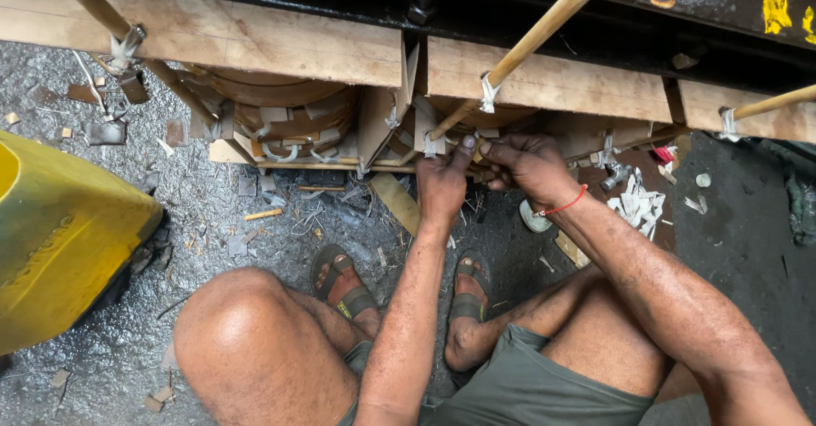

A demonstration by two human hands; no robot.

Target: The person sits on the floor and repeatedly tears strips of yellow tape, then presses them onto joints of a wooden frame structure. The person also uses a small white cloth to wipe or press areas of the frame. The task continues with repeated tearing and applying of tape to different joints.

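**Down at the plank frame, both hands on one stick**

Below me, going from the left, a yellow plastic container [59, 239] sits on the gritty grey floor [212, 205]; its inside is turned away from me, so I cannot tell what it holds. Next to it my bare knee rises, and beyond that a long wooden plank [212, 39] runs across the top. Under this plank, an open wooden bay [280, 124] holds curved bands of thin wood stacked in a coil, bound here and there with pale strips. A bamboo stick [93, 5] crosses the plank at the upper left, tied on with a white strip.

Near the middle, my left hand [442, 184] is closed, thumb and fingers pinched together on the lower end of a slanting bamboo rod [544, 26], right where it meets the frame under the gap between planks. My right hand [527, 167] sits just beside it, touching, fingers curled shut on the same spot; what exactly lies under those fingertips is hidden. A red string circles that wrist. My sandalled feet rest on the floor beneath.

Farther right, a heap of white scraps [637, 205] lies on a dark patch under the next plank [552, 82], and another stick [773, 103] pokes in from the right edge.
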